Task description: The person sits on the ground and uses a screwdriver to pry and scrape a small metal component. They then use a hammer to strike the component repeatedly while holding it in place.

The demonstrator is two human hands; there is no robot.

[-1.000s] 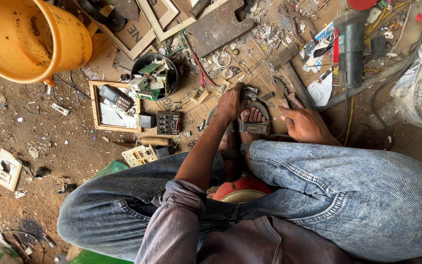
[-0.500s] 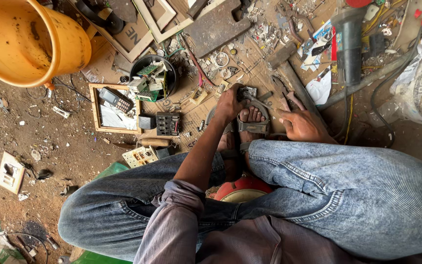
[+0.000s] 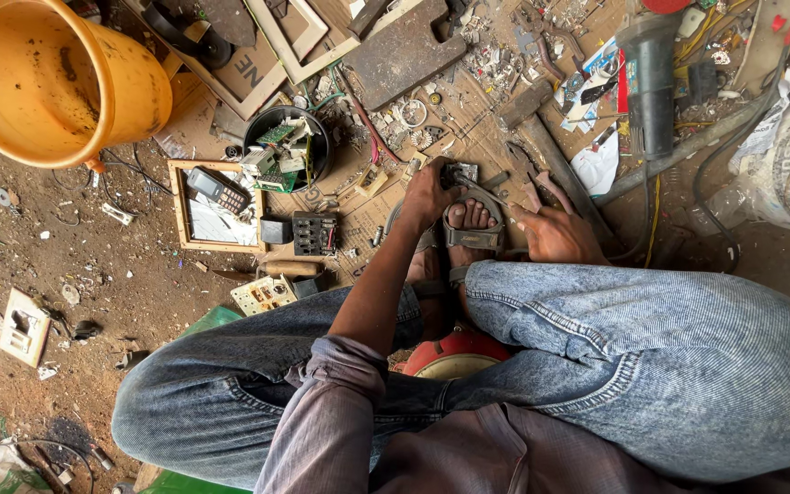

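Observation:
I sit low with my sandalled foot [image 3: 473, 229] on a sheet of cardboard. My left hand [image 3: 427, 194] reaches past my knee and grips a small dark metal part [image 3: 459, 172] just beyond my toes. My right hand [image 3: 555, 233] rests on the ground to the right of the foot. Its fingers are curled on pink-handled pliers [image 3: 539, 187], whose jaws point away from me. A long grey metal bar [image 3: 550, 160] lies right behind the pliers.
An orange bucket [image 3: 57, 82] stands at the top left. A black bowl of circuit boards [image 3: 285, 151], a framed tray holding a small phone [image 3: 217, 206], a black switch block [image 3: 314, 233] and an angle grinder [image 3: 648, 82] lie around. Scrap and wires litter the dirt floor.
My left hand has shifted slightly on the dark part by my toes. The right hand stays by the pliers. The view has drifted a little.

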